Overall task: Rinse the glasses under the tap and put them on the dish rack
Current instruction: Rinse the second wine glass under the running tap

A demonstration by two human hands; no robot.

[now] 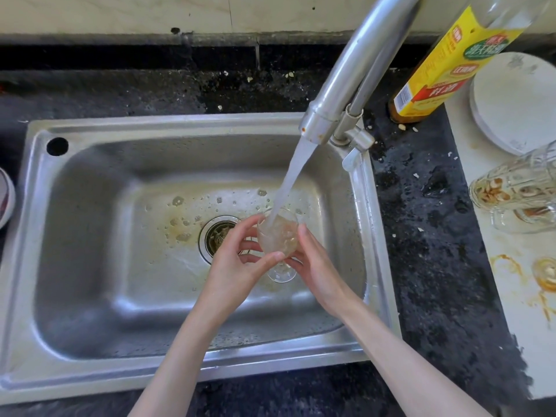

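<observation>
At the far left edge of the frame a round white dish (4, 197) shows only in part; right of it the stainless steel sink (90, 266) fills the centre, set in a dark speckled counter (421, 236), with brownish residue on its floor and a strainer drain (215, 236) at mid-frame; the left hand (237, 260) comes up from the lower centre, thumb and fingers curled round the left side of a stemmed glass (278, 234); the glass is tilted over the basin just right of the drain, its mouth toward the upper part of the frame, its round foot below the two hands; water (291, 176) from the chrome tap (340, 94) pours straight into it; the right hand (316, 266) grips the glass from the right, fingertips at the stem; at the upper right stands a yellow-labelled bottle (436, 76); right of it lies a white board (511, 281) carrying a white plate (514, 100) and dirty glasses (517, 191) lying on their sides, with orange stains below them.
</observation>
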